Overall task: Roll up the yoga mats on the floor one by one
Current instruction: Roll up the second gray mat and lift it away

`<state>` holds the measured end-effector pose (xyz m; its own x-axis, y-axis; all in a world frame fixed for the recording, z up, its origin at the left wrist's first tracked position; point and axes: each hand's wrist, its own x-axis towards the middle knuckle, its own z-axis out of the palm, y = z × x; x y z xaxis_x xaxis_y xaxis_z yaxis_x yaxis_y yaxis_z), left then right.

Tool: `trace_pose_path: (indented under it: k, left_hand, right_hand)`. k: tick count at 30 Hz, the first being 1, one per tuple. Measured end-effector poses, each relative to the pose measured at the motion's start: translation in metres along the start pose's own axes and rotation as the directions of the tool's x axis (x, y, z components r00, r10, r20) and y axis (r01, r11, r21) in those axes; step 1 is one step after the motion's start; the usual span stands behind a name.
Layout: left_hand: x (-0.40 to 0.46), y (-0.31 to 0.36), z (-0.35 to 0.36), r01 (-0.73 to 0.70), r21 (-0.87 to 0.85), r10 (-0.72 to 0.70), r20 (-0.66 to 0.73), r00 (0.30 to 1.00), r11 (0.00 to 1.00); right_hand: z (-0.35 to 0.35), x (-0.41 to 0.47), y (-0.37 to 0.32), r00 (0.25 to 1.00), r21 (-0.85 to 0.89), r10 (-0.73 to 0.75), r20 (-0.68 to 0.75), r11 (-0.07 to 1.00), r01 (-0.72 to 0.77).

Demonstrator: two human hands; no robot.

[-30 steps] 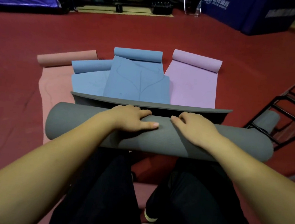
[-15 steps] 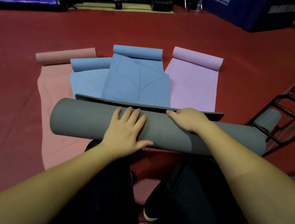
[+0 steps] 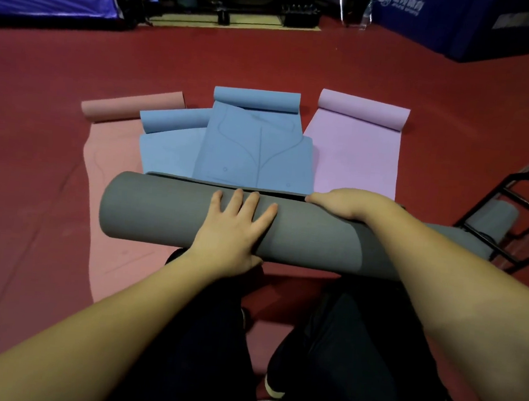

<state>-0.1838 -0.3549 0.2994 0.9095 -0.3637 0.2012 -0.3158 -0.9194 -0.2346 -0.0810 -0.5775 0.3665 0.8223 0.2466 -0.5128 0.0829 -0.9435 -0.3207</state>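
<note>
- Pink mat (image 3: 110, 193) at 9 o'clock, far end curled, mostly flat; two blue mats (image 3: 254, 154) at 12 and lilac mat (image 3: 356, 157) at 1 likewise half unrolled.
- Grey mat (image 3: 160, 210) at centre, across the knees, nearly all rolled; thin tail left at its far edge.
- Left hand (image 3: 235, 229) flat on roll, fingers straight, pressing.
- Right hand (image 3: 349, 204) curled over the roll's far edge, gripping it.
- Step: finishing grey roll. Next: push roll over last flap, keep ends even.
- Rack (image 3: 518, 203) at 3 o'clock holds one grey roll (image 3: 495, 217).
</note>
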Motion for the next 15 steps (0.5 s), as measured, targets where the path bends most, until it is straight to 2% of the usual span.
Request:
trace_pose_path:
  k: [4,6,8,11,15]
  left_hand:
    - [-0.008,-0.002,-0.020,-0.054,-0.013,0.053,-0.052,0.997,0.998]
    - [-0.014,-0.001,-0.024,-0.065,-0.015,0.065,-0.034,0.997,0.998]
    - [-0.017,0.001,-0.025,-0.056,-0.016,0.056,-0.003,0.998,0.998]
    - [-0.014,0.000,-0.026,-0.046,-0.025,0.047,0.040,0.998,0.999]
    - [-0.004,-0.003,-0.029,-0.053,-0.048,0.057,0.086,0.995,0.997]
  right_hand:
    - [-0.002,-0.011,0.001,0.998,0.043,-0.024,0.066,0.999,0.021]
    - [0.002,-0.016,0.002,0.995,0.068,-0.020,0.098,0.998,0.013]
    - [0.005,-0.017,0.003,0.997,0.020,-0.011,0.082,1.000,0.009]
    - [0.009,-0.013,0.001,0.996,-0.126,0.009,-0.090,0.992,-0.020]
    - [0.012,0.000,0.001,0.932,-0.316,0.015,-0.362,0.939,-0.138]
